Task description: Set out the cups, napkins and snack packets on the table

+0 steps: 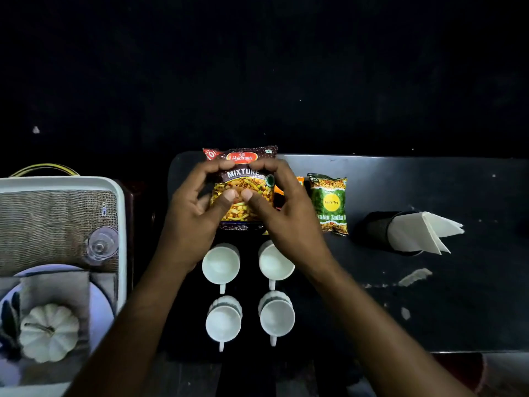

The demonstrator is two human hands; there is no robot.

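Observation:
A brown Mixture snack packet [242, 184] lies at the far middle of the dark table [429, 296]. My left hand [194, 213] and my right hand [283, 213] both grip it, thumbs pressed on its front. An orange packet [299, 181] peeks out behind my right hand. A green snack packet [330, 203] lies just to the right. Several white cups sit in two rows below the packet, such as the near left cup [223, 322] and the far left cup [221, 266]. White napkins [420, 232] stick out of a black holder [375, 227] lying on its side.
A white tray [121, 213] at the left holds burlap cloth, a clear glass [101, 245], a plate and a small white pumpkin [48, 332]. Pale scuffs mark the table's right part. Beyond the table everything is dark.

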